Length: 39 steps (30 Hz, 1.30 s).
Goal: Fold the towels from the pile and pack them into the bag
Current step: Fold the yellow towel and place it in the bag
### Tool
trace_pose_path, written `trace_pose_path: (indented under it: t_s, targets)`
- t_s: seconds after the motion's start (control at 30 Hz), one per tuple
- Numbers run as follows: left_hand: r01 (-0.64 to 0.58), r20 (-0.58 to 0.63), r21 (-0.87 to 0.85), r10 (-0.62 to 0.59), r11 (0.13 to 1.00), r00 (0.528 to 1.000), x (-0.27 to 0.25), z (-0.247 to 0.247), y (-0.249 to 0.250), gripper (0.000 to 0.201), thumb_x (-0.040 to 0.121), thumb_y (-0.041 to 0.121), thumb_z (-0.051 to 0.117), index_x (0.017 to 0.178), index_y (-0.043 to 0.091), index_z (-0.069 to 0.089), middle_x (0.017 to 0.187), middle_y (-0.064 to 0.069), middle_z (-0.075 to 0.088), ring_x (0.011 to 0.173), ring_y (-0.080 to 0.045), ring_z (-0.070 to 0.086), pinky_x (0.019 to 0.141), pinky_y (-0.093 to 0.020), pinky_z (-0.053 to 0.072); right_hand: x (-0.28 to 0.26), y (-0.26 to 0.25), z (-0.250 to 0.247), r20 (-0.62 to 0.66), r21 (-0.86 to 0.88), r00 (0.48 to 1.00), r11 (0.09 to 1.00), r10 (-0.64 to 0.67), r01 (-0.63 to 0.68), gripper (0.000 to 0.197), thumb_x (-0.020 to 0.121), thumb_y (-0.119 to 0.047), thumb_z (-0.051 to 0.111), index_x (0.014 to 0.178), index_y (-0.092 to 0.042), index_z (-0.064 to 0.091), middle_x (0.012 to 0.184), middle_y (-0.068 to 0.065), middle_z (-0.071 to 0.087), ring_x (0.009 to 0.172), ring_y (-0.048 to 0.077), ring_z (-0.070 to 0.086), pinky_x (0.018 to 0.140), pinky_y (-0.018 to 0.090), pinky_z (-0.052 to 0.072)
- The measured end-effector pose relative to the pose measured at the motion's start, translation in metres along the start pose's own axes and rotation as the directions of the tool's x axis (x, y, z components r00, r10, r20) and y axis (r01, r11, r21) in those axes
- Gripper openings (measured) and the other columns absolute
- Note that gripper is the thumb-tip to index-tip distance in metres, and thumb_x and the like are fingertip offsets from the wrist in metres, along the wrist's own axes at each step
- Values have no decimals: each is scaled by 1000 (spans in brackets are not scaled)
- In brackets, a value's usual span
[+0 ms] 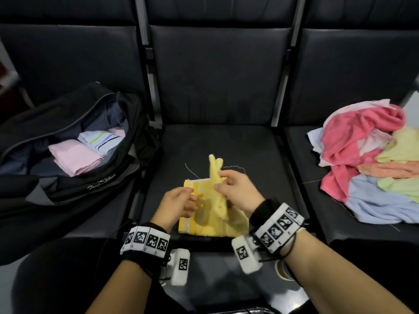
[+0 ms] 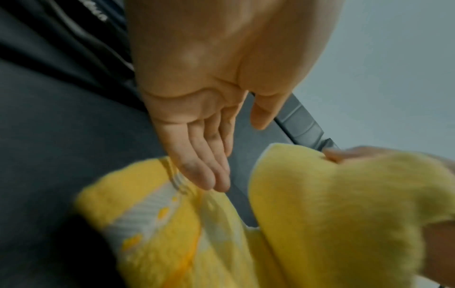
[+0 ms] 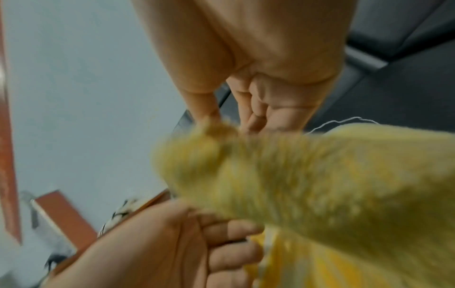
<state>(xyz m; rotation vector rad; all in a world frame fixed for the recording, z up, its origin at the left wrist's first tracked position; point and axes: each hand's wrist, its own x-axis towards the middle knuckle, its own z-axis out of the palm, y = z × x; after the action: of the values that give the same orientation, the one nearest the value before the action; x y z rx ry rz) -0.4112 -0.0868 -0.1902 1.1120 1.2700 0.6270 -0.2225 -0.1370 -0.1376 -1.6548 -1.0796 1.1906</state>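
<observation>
A yellow towel (image 1: 210,220) with a white striped band lies on the middle seat, partly folded. My right hand (image 1: 235,189) pinches a raised flap of it between thumb and fingers (image 3: 209,117), lifting that part over the rest. My left hand (image 1: 179,205) hovers over the towel's left edge with straight fingers (image 2: 206,175) and holds nothing. The open black bag (image 1: 74,177) sits on the left seat with a folded pink towel (image 1: 74,159) and a folded white striped towel (image 1: 99,140) inside. A pile of towels (image 1: 371,159) in pink, blue, green and orange lies on the right seat.
Dark padded seats (image 1: 217,87) with upright backrests stand in a row. Metal dividers (image 1: 149,71) separate them. My knees in black trousers (image 1: 68,273) are close to the front edge of the middle seat. A loose white thread (image 1: 192,171) trails from the towel's far edge.
</observation>
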Motion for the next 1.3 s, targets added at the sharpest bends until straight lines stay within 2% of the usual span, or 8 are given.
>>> trace_pose_path:
  t_s: [0.1,0.23,0.47,0.87,1.0,1.1,1.2,1.3]
  targets:
    - [113,26,-39,-112,993,993,1,-1,-7,25,98,34,56,105,13,67,84,-2,68,70,-15,64,58,-26,52,0,8,21,157,37,985,996,71,-78,41,93,-18,66,131,-19,51,95,8,58,81,17,66,62,34,60]
    - [66,-11,128,-65,990,998,5,-1,-19,43,90,13,67,127,26,49,100,-7,64,87,-18,63,82,-35,56,-5,26,3,90,-55,992,995,86,-81,40,90,-12,65,129,-18,56,98,5,59,83,20,63,72,40,59]
    - [-166,-12,206,172,964,985,4,10,-18,46,80,-15,58,94,26,72,81,3,50,59,-9,44,51,-13,39,-18,45,-18,75,-246,994,965,-76,92,21,89,-14,65,106,-24,70,93,-6,69,67,7,59,75,31,55]
    - [-13,-107,524,81,852,991,1,-5,-24,39,79,-5,57,96,28,68,75,6,50,66,-15,52,60,-23,39,-30,68,-3,342,-589,936,757,-81,281,32,87,-18,67,119,-21,69,117,0,58,108,14,57,100,28,44]
    - [-101,-129,726,279,680,952,-6,-2,-17,38,80,-1,59,101,28,70,100,5,50,97,-19,51,87,-28,45,-32,71,1,375,-597,909,704,-180,385,35,85,-22,70,120,-24,68,118,-2,54,112,16,49,102,28,39]
    - [-302,42,787,440,539,897,-15,7,-9,27,83,6,63,94,29,73,101,10,53,99,-15,44,89,-26,42,-34,74,4,385,-716,897,543,-217,439,37,81,-33,70,118,-30,65,116,-3,49,111,19,44,97,33,39]
    - [-390,269,846,339,365,902,-26,22,-11,23,89,26,57,104,32,72,110,12,55,108,-16,47,94,-32,43,-37,79,10,410,-844,902,319,-133,431,42,78,-27,63,119,-30,52,121,-3,44,113,23,40,89,35,34]
    - [-339,311,926,172,167,935,-33,34,-19,41,82,49,50,119,34,61,123,8,48,117,-19,44,94,-35,39,-36,83,15,393,-872,909,259,-137,416,44,80,-10,53,122,-24,49,123,1,46,114,26,42,85,36,34]
